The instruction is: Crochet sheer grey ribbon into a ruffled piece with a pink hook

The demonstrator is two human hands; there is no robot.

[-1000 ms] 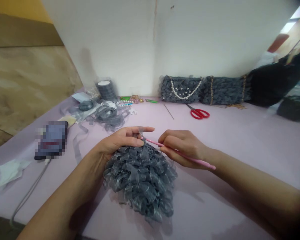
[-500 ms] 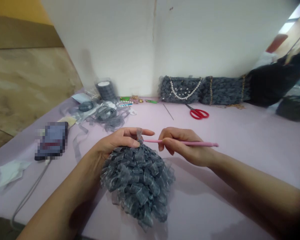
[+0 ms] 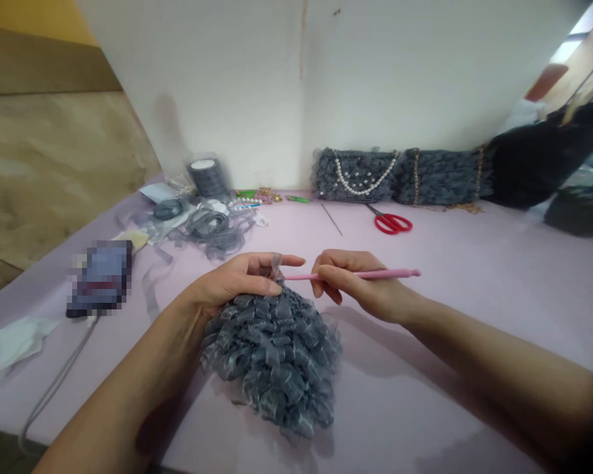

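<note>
My left hand (image 3: 244, 276) pinches the top edge of a grey crocheted ribbon piece (image 3: 279, 355), which is covered in ruffled organza loops and hangs down toward the table. A short stretch of grey ribbon (image 3: 277, 263) stands up by the left fingers, its index finger stretched out to the right. Between the thumb and fingers of my right hand (image 3: 356, 283) is a pink crochet hook (image 3: 383, 274), held nearly level. Its tip meets the ribbon loop at the piece's top edge, and the hook's very end is hidden there.
Coils of grey ribbon (image 3: 210, 225) and a ribbon spool (image 3: 206, 178) stand back left. A phone (image 3: 101, 276) with a cable lies left, near a crumpled tissue (image 3: 22, 342). Red-handled scissors (image 3: 393, 224), a thin needle (image 3: 331, 220) and two ruffled bags (image 3: 358, 174) are at the back.
The right hand and the crochet hook have shifted slightly left, and the hook's back end now tilts up a little. The ribbon piece has swung a bit, its lower end higher.
</note>
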